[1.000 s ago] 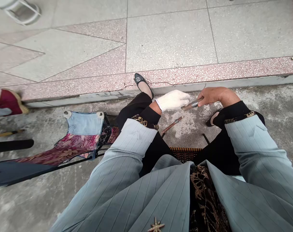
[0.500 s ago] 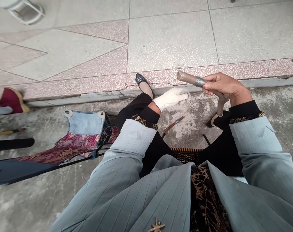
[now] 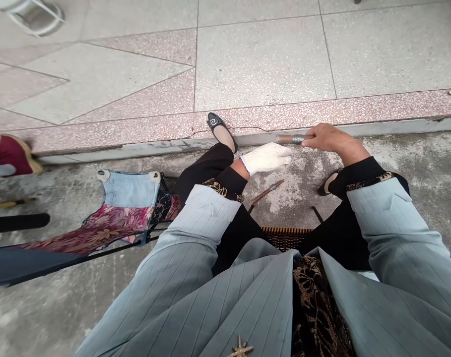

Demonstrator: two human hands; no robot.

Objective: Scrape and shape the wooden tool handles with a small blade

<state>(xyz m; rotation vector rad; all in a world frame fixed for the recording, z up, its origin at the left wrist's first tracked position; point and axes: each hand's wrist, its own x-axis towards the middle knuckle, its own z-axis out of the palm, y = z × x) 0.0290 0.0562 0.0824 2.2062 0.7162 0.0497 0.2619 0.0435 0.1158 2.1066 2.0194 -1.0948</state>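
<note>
My right hand is bare and closed on a brown rod with silvery wire wound around it. The rod's free end points left; the rest of it is hidden by the hand. A white knitted glove covers my left hand, just below and left of the rod's free end. Its fingers are curled together, and what they hold, if anything, is hidden. Below the hands, a thin reddish-brown stick with a wire-wrapped middle lies slanted on the concrete.
A folding chair with blue and floral fabric stands at the left. Beyond it are another person's red shoe and a dark bar. A raised tiled step runs across ahead, with a white-framed object upper left.
My right hand has moved down and left, bringing the rod lower and nearer level, its free end close to the gloved hand. My left hand has shifted only slightly.
</note>
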